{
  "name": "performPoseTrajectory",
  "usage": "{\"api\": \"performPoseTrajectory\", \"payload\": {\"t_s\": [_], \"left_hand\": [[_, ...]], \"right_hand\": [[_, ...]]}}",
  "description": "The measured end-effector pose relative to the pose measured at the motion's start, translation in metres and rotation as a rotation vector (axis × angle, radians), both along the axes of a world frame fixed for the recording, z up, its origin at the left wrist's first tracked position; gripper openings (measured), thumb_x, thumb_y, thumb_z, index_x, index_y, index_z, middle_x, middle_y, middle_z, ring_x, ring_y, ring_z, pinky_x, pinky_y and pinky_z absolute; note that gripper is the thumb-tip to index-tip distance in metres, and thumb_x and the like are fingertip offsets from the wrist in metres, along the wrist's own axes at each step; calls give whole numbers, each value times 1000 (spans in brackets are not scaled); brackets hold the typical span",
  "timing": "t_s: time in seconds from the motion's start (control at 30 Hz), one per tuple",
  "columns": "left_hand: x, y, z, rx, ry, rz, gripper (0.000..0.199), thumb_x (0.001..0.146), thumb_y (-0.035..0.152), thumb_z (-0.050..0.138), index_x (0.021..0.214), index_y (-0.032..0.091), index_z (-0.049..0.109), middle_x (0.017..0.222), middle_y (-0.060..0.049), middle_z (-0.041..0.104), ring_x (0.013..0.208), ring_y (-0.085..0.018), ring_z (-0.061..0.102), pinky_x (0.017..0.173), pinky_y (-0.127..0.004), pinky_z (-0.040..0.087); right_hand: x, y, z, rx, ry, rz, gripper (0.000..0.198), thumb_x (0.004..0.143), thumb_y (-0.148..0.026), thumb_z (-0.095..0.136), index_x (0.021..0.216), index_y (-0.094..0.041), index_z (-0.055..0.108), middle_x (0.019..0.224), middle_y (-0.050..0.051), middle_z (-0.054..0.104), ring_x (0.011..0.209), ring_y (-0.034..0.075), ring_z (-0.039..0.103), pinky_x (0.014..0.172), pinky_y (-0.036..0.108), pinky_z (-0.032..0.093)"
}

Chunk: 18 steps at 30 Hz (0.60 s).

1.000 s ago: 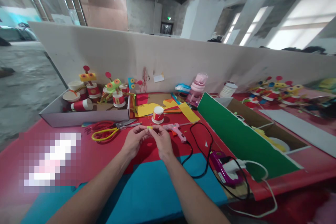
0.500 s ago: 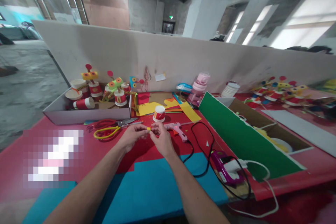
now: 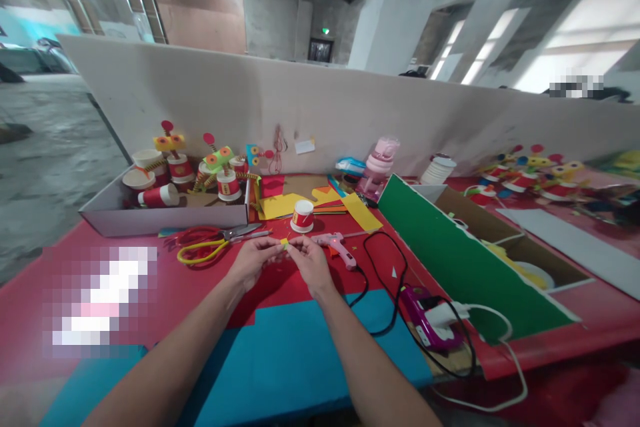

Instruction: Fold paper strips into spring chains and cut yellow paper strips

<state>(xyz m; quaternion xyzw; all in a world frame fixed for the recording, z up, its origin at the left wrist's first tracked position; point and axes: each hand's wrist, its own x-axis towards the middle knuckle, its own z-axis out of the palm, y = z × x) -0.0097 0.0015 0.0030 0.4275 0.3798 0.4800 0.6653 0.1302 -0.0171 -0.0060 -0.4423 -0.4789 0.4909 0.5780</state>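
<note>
A small yellow paper piece (image 3: 285,243) is pinched between the fingertips of both hands, just above the red table covering. My left hand (image 3: 254,259) grips it from the left, fingers closed. From the right, my right hand (image 3: 310,264) pinches it too. Behind the hands an upside-down red and white paper cup (image 3: 303,217) stands on the table. A pink glue gun (image 3: 340,249) with a lit red light lies close to the right hand. Left of the left hand are scissors with yellow handles (image 3: 204,252). The exact shape of the paper piece is partly hidden by fingers.
A white box (image 3: 165,222) with paper-cup figures stands at the left. Yellow paper sheets (image 3: 363,212) lie behind the cup. At the right are a green-sided box (image 3: 465,257) and a purple power strip (image 3: 430,320) with cables. Blue sheets (image 3: 310,353) cover the table's front.
The fingertips of both hands have come closer together around the yellow paper piece, and more of the piece shows. The cup and glue gun stay in place.
</note>
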Motion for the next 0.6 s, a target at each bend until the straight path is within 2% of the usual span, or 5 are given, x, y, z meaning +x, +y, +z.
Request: {"api": "performPoseTrajectory", "payload": {"t_s": [0.13,0.23,0.4,0.5,0.6], "left_hand": [[-1,2,-3,-3,-27,9,25,56,26,84,71,11,69,58,-1,64,52,-8,55,51,-18,40],[-2,6,-6,-30,-57,49,28,54,26,85,71,11,69,58,-1,63,53,-8,57,52,-18,43],[-4,12,-12,-79,-104,60,30,51,25,86,71,11,67,58,0,62,54,-9,59,55,-20,49],[-6,13,-15,-101,-127,75,31,50,24,86,71,11,67,57,1,61,52,-8,57,55,-20,50],[-7,13,-15,-107,-139,84,30,52,23,86,73,11,68,56,1,61,52,-7,56,55,-20,51]], "right_hand": [[3,-1,3,16,-33,28,23,73,-37,66,85,-19,60,78,1,64,71,15,60,70,29,50],[28,-3,14,92,-150,-59,29,76,-41,64,95,-20,58,88,2,64,75,15,61,70,28,49],[103,-8,23,77,-814,-374,22,80,-40,58,89,-20,60,93,9,63,82,20,59,69,29,43],[128,-6,15,-106,-1104,-268,13,74,-27,62,82,-18,60,87,10,64,80,22,59,64,27,38],[132,-2,7,-212,-1221,-163,9,70,-20,60,78,-19,57,80,8,65,71,20,58,57,26,32]]}}
